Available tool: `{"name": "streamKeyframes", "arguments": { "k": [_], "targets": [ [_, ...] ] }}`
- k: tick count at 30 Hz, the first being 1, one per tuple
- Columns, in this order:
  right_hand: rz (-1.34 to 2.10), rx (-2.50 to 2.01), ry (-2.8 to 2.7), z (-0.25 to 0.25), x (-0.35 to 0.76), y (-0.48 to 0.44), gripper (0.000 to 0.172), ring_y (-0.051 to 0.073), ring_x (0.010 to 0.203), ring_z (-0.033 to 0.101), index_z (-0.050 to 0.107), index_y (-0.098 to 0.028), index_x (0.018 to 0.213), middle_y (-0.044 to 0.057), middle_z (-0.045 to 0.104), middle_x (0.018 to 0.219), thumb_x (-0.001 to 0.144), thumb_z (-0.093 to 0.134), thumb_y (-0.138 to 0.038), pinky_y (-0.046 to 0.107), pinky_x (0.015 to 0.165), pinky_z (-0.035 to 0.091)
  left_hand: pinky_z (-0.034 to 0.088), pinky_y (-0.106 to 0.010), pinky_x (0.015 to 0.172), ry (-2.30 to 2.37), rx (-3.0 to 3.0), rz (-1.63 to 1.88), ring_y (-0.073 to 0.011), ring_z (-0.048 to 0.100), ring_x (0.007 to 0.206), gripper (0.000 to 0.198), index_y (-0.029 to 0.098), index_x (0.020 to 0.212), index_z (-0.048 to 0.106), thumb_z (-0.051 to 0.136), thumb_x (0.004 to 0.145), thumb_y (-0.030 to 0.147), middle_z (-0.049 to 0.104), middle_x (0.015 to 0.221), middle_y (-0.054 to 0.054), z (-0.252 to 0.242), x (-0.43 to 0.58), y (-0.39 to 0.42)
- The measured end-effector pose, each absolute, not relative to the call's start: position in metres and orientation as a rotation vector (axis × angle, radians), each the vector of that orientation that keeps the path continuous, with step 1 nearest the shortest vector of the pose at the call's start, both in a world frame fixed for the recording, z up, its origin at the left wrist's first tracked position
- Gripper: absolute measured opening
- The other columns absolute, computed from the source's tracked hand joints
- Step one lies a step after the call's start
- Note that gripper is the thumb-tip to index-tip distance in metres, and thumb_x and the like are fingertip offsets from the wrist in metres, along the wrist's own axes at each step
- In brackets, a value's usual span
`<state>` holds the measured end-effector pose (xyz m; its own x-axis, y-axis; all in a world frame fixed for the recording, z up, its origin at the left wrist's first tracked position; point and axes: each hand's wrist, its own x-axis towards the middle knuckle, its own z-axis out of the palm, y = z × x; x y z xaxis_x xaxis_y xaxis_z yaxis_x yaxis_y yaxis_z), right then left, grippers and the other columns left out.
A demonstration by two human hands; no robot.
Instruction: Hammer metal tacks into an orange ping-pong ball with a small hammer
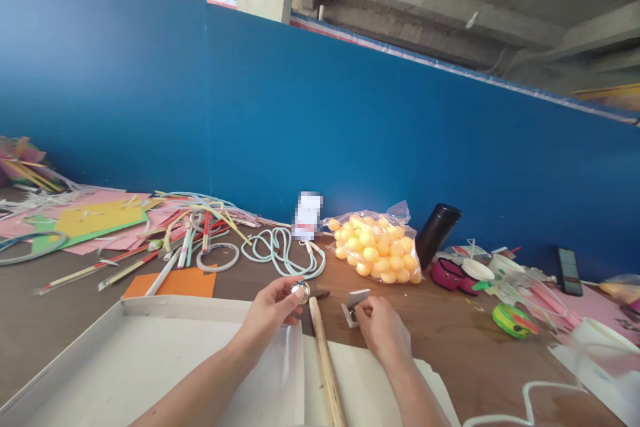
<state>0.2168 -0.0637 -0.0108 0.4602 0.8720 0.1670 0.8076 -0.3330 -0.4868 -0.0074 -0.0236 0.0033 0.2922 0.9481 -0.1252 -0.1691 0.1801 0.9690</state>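
Observation:
My left hand (pixel 270 312) pinches a small shiny silver ball (pixel 300 290) between thumb and fingers, just above the far edge of a shallow white tray (pixel 135 307). My right hand (pixel 381 327) is closed on a small grey-white box-like piece (pixel 356 302) resting on the brown table (pixel 450 340). A hammer with a wooden handle (pixel 325 360) lies between the two hands, its dark head (pixel 319 294) beside the silver ball.
A clear bag of orange ping-pong balls (pixel 373 248) sits behind the hands, with a black cylinder (pixel 437 233) to its right. A pale cord (pixel 280 250), coloured paper (pixel 100 219) and straws lie at left. Cups, a phone (pixel 569 271) and a green toy (pixel 510 319) stand at right.

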Motion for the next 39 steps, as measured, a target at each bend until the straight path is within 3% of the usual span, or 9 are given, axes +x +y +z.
{"name": "streamKeyframes", "arguments": {
  "k": [8, 13, 18, 26, 32, 39],
  "targets": [
    [0.365, -1.845, -1.23, 0.001, 0.216, -0.073, 0.017, 0.02, 0.068, 0.058, 0.063, -0.021, 0.076, 0.003, 0.066, 0.076, 0.077, 0.054, -0.036, 0.029, 0.064, 0.04, 0.046, -0.024, 0.058, 0.854, 0.963, 0.997, -0.0131, 0.057, 0.067, 0.044, 0.02, 0.102, 0.065, 0.07, 0.065, 0.042, 0.062, 0.088, -0.006, 0.004, -0.008, -0.024],
    [0.739, -1.525, -1.113, 0.007, 0.202, -0.081, 0.027, 0.012, 0.045, 0.045, 0.061, -0.019, 0.084, -0.003, 0.056, 0.052, 0.081, 0.054, -0.045, 0.023, 0.044, 0.033, 0.047, -0.025, 0.061, 0.744, 0.929, 0.953, -0.0124, 0.057, 0.069, 0.04, 0.021, 0.103, 0.065, 0.068, 0.068, 0.041, 0.061, 0.092, -0.005, 0.007, -0.011, -0.027],
    [1.068, -1.23, -1.001, 0.013, 0.18, -0.086, 0.025, 0.006, 0.042, 0.041, 0.057, -0.017, 0.073, 0.002, 0.066, 0.071, 0.077, 0.063, -0.041, 0.02, 0.042, 0.032, 0.047, -0.024, 0.06, 0.702, 0.929, 0.923, -0.0128, 0.058, 0.068, 0.04, 0.02, 0.102, 0.065, 0.069, 0.067, 0.04, 0.062, 0.093, -0.006, 0.006, -0.008, -0.029],
    [1.324, -1.043, -0.867, 0.011, 0.165, -0.089, 0.02, 0.003, 0.039, 0.04, 0.057, -0.016, 0.066, -0.001, 0.063, 0.058, 0.073, 0.07, -0.029, 0.015, 0.038, 0.029, 0.045, -0.023, 0.058, 0.674, 0.935, 0.874, -0.0114, 0.057, 0.066, 0.038, 0.02, 0.1, 0.065, 0.07, 0.068, 0.038, 0.064, 0.092, -0.006, 0.01, -0.003, -0.034],
    [1.368, -0.993, -0.831, 0.01, 0.164, -0.089, 0.015, 0.002, 0.04, 0.043, 0.058, -0.015, 0.068, -0.001, 0.064, 0.063, 0.076, 0.068, -0.024, 0.013, 0.038, 0.032, 0.045, -0.022, 0.058, 0.669, 0.949, 0.847, -0.011, 0.056, 0.067, 0.036, 0.019, 0.102, 0.064, 0.068, 0.071, 0.037, 0.062, 0.092, -0.006, 0.009, -0.004, -0.034],
    [1.385, -1.003, -0.711, 0.011, 0.164, -0.088, 0.011, 0.006, 0.058, 0.057, 0.06, -0.015, 0.078, 0.0, 0.065, 0.074, 0.074, 0.07, -0.018, 0.011, 0.044, 0.043, 0.047, -0.023, 0.059, 0.663, 0.954, 0.851, -0.0118, 0.057, 0.069, 0.037, 0.02, 0.105, 0.063, 0.066, 0.073, 0.036, 0.061, 0.096, -0.006, -0.001, -0.001, -0.032]
  ]
}}
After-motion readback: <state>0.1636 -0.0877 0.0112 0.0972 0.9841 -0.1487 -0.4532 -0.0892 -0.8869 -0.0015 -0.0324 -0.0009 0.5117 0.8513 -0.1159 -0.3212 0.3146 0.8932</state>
